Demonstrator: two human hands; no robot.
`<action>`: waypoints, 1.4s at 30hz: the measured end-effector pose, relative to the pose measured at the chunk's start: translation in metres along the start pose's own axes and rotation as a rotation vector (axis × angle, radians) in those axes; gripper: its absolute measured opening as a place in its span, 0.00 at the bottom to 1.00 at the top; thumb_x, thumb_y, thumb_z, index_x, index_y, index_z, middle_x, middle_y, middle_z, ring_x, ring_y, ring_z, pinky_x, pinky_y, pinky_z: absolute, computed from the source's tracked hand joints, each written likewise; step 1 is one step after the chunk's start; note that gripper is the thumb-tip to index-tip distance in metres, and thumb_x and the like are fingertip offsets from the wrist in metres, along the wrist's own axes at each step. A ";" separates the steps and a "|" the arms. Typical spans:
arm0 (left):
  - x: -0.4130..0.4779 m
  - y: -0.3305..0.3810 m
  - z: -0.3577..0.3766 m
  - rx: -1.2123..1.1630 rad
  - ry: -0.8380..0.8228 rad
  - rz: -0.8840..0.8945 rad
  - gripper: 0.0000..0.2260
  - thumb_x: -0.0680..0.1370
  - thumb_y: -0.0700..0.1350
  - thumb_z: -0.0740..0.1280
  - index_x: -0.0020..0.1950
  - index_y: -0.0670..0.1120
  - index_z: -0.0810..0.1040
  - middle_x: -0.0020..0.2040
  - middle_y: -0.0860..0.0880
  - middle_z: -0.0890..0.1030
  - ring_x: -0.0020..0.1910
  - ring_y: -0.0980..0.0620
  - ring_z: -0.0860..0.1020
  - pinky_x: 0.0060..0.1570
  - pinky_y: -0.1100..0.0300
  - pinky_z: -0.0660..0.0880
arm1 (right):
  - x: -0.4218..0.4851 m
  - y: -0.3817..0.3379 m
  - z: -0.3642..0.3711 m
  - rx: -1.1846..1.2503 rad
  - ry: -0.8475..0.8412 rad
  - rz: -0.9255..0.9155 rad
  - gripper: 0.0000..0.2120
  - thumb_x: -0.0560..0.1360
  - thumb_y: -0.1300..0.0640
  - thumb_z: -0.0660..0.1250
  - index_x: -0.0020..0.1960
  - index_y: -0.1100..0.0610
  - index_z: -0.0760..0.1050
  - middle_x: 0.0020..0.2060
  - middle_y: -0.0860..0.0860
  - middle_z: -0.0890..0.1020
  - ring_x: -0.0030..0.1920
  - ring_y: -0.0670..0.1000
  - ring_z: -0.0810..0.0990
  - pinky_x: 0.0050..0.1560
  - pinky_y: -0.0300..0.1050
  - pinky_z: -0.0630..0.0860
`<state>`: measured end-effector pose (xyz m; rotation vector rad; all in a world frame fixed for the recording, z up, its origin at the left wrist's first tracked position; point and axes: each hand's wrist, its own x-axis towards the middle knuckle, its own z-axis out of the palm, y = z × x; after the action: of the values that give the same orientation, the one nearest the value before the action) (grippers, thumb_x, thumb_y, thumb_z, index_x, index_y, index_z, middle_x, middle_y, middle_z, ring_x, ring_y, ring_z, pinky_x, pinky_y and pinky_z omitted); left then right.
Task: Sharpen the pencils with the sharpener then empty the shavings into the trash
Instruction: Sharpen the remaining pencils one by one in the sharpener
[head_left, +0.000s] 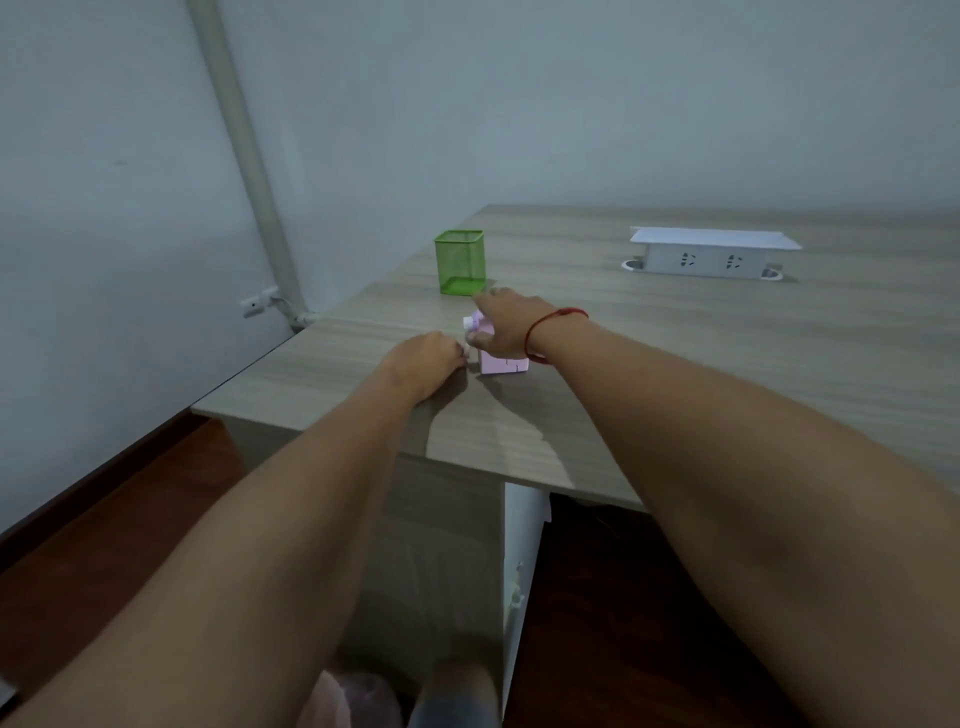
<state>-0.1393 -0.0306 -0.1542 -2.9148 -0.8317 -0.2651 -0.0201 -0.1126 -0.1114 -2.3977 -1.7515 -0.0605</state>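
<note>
A pink box-shaped pencil sharpener (503, 365) stands on the wooden desk (675, 332) near its left corner. My right hand (506, 325), with a red string on its wrist, lies over the sharpener's top and holds it down. My left hand (423, 364) is curled at the sharpener's left side, fingertips pinched on a small white part there. A white and purple knob (470, 323) sticks out of the sharpener's upper left. No pencil shows. The green mesh pencil cup (461, 262) behind looks empty.
A white socket box (711, 254) sits on the desk at the back right. A wall and a pipe (244, 156) stand to the left. Below the desk edge, a pale translucent bag (348, 699) lies by my foot (457, 696) on the dark wooden floor.
</note>
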 end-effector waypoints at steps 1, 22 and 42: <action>0.000 -0.001 0.001 -0.019 0.012 -0.003 0.15 0.81 0.47 0.56 0.53 0.41 0.79 0.53 0.38 0.80 0.53 0.39 0.78 0.51 0.50 0.73 | -0.002 0.002 -0.004 0.124 0.028 0.005 0.25 0.79 0.46 0.57 0.72 0.57 0.64 0.70 0.58 0.68 0.68 0.60 0.70 0.66 0.54 0.68; 0.019 0.052 -0.024 -0.466 0.332 -0.001 0.15 0.82 0.39 0.51 0.54 0.36 0.76 0.52 0.36 0.79 0.51 0.40 0.76 0.50 0.54 0.68 | -0.031 0.062 -0.014 -0.130 0.064 0.019 0.12 0.79 0.61 0.60 0.56 0.60 0.80 0.54 0.61 0.81 0.54 0.61 0.80 0.45 0.44 0.67; 0.028 0.068 -0.013 -0.609 0.436 -0.106 0.16 0.81 0.40 0.52 0.56 0.35 0.76 0.55 0.34 0.77 0.55 0.39 0.74 0.53 0.52 0.68 | -0.117 0.164 -0.020 -0.121 0.157 0.317 0.10 0.76 0.57 0.67 0.56 0.60 0.79 0.54 0.59 0.81 0.53 0.60 0.80 0.52 0.48 0.75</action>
<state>-0.0812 -0.0757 -0.1387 -3.1153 -0.9549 -1.3163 0.1009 -0.2739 -0.1260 -2.6439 -1.3208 -0.3115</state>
